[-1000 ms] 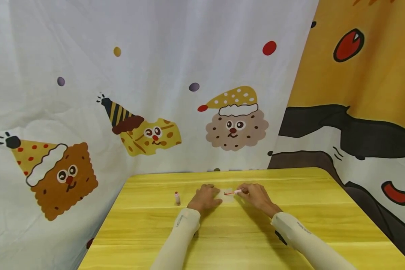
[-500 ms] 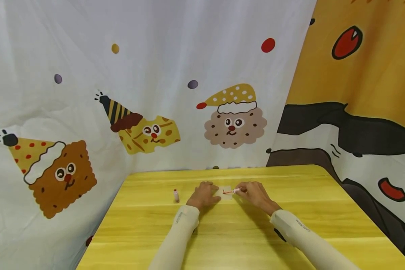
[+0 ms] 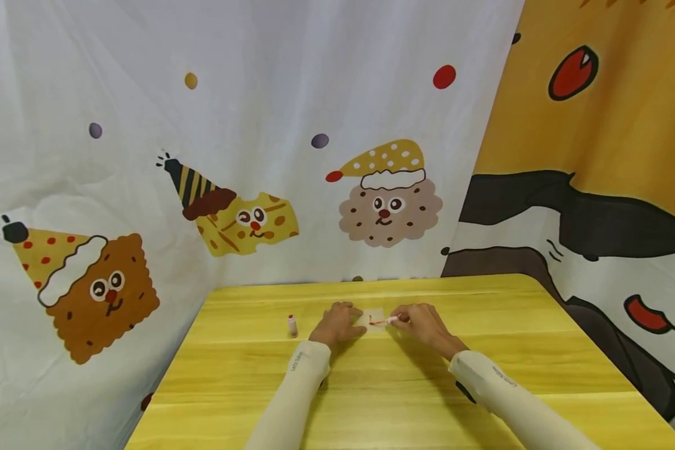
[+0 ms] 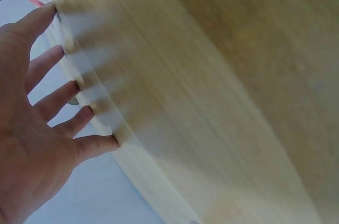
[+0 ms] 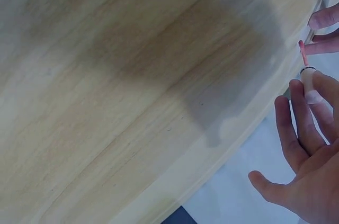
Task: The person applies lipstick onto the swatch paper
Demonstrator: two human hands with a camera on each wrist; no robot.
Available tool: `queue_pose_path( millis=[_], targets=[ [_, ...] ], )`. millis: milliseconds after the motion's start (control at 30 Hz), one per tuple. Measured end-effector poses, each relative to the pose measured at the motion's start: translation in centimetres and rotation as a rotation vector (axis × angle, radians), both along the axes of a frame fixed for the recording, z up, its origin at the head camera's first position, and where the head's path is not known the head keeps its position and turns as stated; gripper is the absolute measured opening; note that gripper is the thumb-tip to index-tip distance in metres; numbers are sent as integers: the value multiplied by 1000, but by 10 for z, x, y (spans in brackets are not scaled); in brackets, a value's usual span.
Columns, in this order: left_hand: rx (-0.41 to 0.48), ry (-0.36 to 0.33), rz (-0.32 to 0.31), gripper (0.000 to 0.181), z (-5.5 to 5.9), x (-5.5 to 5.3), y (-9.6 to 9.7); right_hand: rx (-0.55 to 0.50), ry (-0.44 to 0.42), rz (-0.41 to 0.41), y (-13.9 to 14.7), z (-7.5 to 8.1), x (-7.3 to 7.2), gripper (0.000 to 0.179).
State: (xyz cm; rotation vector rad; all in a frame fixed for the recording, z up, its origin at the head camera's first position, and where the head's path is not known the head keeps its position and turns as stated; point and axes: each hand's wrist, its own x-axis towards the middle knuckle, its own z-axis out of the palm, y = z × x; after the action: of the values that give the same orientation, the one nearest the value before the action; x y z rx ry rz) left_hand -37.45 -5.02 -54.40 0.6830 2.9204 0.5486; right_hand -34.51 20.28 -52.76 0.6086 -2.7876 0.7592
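My right hand [image 3: 422, 324] pinches the pale pink cap of a lip gloss wand [image 3: 392, 319]. Its thin red stem points left, the tip at a small whitish square of paper [image 3: 379, 311]. A short red mark [image 3: 370, 317] runs up the paper from near the tip. In the right wrist view the wand's cap [image 5: 308, 80] sits between thumb and fingers, other fingers spread loosely. My left hand [image 3: 334, 325] lies with fingers apart, fingertips down on the table at the paper's left edge. Left of it stands the uncapped-looking lip gloss tube [image 3: 292, 326], pinkish with a red top.
Both hands work on a yellow wood-grain table [image 3: 382, 381], near its far edge. Behind and beside it hangs a white curtain [image 3: 259, 94] printed with cartoon biscuits and cheese. An orange and black printed part [image 3: 574, 137] of the cloth covers the right side.
The red mark on the paper shows longer now, and the wand tip has shifted slightly lower against it. The left hand stays in place; the head view has drifted a little.
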Motion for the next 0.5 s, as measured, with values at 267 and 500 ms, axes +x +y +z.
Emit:
queue_pose_path(
  millis=[267,500],
  targets=[
    [8,-10,2,50,1,2,0,-35,16,13,1,-2,2,12],
    [33,-21,-14,50,2,2,-2,-100,58,-3,3,1,3,14]
  ],
)
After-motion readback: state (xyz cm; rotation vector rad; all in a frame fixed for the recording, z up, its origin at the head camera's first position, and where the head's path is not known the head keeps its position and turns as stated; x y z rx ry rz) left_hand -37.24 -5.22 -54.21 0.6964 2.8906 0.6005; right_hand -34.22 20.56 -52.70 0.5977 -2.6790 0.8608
